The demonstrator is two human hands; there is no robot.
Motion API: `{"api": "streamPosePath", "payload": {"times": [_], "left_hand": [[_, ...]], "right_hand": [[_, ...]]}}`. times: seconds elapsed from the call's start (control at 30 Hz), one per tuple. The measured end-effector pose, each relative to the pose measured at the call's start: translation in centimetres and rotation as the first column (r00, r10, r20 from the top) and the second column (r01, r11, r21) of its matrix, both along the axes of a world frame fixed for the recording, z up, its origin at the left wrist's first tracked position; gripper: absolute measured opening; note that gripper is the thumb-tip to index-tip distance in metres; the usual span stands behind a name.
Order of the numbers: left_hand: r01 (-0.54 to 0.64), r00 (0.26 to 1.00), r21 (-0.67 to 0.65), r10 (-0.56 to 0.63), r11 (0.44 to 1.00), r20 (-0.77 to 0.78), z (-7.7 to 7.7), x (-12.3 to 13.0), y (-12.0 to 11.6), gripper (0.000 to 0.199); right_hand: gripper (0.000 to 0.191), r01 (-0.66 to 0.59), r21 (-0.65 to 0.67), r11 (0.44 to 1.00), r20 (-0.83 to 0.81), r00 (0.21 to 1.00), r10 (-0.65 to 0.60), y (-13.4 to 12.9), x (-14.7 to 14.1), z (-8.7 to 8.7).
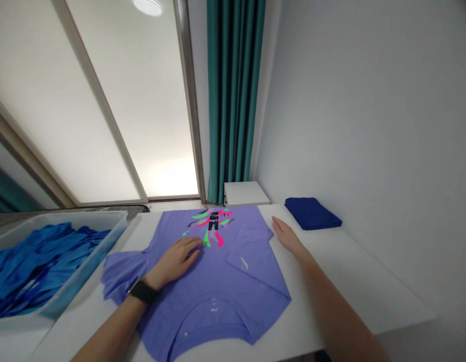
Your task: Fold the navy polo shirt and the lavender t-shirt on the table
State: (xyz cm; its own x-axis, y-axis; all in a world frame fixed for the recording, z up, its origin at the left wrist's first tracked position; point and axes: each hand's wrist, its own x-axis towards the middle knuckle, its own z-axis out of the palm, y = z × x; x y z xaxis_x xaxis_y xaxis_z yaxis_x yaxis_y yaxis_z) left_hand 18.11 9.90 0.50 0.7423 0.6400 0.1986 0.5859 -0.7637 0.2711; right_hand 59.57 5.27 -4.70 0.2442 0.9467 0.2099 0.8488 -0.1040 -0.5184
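A purple T-shirt (pixel 214 271) lies spread on the white table, its neckline toward me and a bright pink, green and black print at the far end. Its right sleeve is folded inward over the body, while the left sleeve sticks out to the side, rumpled. My left hand (pixel 178 259), with a dark watch on the wrist, rests flat on the shirt just left of the print, fingers stretched out. Beside the shirt's right edge, my right hand (pixel 288 236) is held with its fingers extended and nothing in it.
On the table's right side by the wall lies a folded dark blue garment (pixel 312 213). A translucent plastic bin (pixel 85 271) full of blue clothes stands at the left. Beyond the table are a white cabinet (pixel 246 192) and a green curtain (pixel 235 100).
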Motion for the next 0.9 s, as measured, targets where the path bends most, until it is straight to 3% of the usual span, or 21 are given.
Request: {"api": "streamPosePath", "payload": {"times": [0.17, 0.33, 0.43, 0.67, 0.9], "left_hand": [[-0.013, 0.995, -0.024, 0.015, 1.000, 0.095, 0.3, -0.8, -0.3, 0.034], [0.019, 0.997, -0.047, -0.015, 0.999, 0.072, 0.2, -0.6, -0.7, 0.033], [0.025, 0.996, -0.061, -0.019, 0.998, 0.088, 0.2, -0.7, -0.7, 0.033], [0.031, 0.995, -0.051, -0.026, 0.998, 0.093, 0.0, -0.9, -0.6, 0.032], [0.034, 0.993, -0.017, -0.032, 0.999, 0.113, -0.5, -0.8, -0.4, 0.031]], "right_hand": [[0.053, -0.051, -0.005, 0.999, 0.125, 0.991, 0.051, 0.1, -3.1, 0.0], [0.067, -0.221, -0.124, 0.967, 0.320, 0.914, 0.250, -1.1, -8.1, 0.5], [0.071, -0.241, -0.183, 0.953, 0.362, 0.885, 0.293, -1.9, -9.9, 0.7], [0.069, -0.241, -0.177, 0.954, 0.395, 0.871, 0.293, -3.2, -10.4, 2.3], [0.067, -0.264, -0.189, 0.946, 0.412, 0.853, 0.321, -8.5, -10.3, 1.7]]}}
